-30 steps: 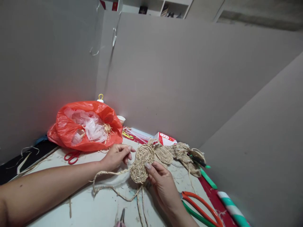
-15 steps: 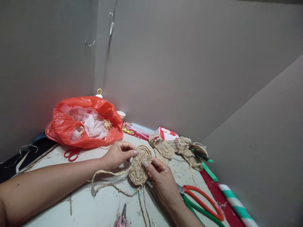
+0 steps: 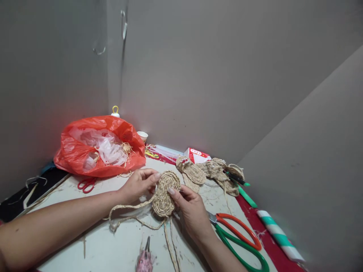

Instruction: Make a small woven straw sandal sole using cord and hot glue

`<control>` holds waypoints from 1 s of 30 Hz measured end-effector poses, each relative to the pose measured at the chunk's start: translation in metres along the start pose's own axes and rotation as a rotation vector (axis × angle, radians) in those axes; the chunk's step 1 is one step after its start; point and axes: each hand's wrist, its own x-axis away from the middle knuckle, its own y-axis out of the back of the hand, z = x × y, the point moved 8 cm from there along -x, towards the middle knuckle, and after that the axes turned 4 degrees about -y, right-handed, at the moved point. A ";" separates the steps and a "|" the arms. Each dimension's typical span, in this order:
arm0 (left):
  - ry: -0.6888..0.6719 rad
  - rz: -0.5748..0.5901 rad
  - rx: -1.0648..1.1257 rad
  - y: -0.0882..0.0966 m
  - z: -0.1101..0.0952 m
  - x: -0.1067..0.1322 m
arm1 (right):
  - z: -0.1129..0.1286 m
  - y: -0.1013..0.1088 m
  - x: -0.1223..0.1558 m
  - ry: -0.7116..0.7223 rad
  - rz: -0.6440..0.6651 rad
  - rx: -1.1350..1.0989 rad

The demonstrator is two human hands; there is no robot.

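A flat oval coil of braided straw rope [image 3: 165,193] is held upright over the white table [image 3: 113,249]. My left hand [image 3: 139,183] pinches its left edge with thumb and fingers. My right hand [image 3: 189,211] grips its right side, thumb on the front. The loose tail of the braid [image 3: 127,214] trails down to the left across the table, and two strands hang toward the near edge.
A red plastic bag [image 3: 99,145] lies at back left, small red scissors [image 3: 86,184] before it. More woven straw pieces [image 3: 210,172] and a red-white box [image 3: 197,155] sit behind. Large red-and-green scissors [image 3: 238,238] lie right, a pink tool [image 3: 144,260] near the front edge. Grey partitions enclose the table.
My left hand moved from beside the coil onto its left edge and closed on it. The view tilted down slightly; the coil stays between both hands.
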 end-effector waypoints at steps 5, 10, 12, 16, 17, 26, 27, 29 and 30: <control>0.091 0.045 -0.003 -0.004 0.003 0.001 | 0.009 0.006 -0.002 0.050 -0.032 -0.099; 0.130 0.102 -0.043 -0.012 0.002 0.003 | 0.012 0.009 -0.003 0.056 -0.038 -0.173; 0.143 0.122 -0.044 -0.014 0.004 0.004 | 0.011 0.006 -0.002 0.044 -0.026 -0.182; 0.161 0.125 -0.028 -0.014 0.008 0.004 | 0.007 0.001 0.000 0.003 0.004 -0.184; 0.158 0.113 -0.030 -0.013 0.007 0.004 | 0.007 0.001 0.000 -0.006 0.006 -0.188; 0.086 0.049 -0.160 -0.007 -0.003 -0.001 | 0.009 0.034 -0.009 0.073 -0.200 -0.260; 0.086 0.047 -0.172 -0.005 -0.002 -0.001 | 0.009 0.036 -0.009 0.090 -0.219 -0.251; 0.086 0.042 -0.191 -0.003 0.001 -0.002 | 0.010 0.038 -0.008 0.123 -0.250 -0.233; 0.084 0.041 -0.202 -0.001 0.003 -0.003 | 0.010 0.038 -0.007 0.137 -0.260 -0.226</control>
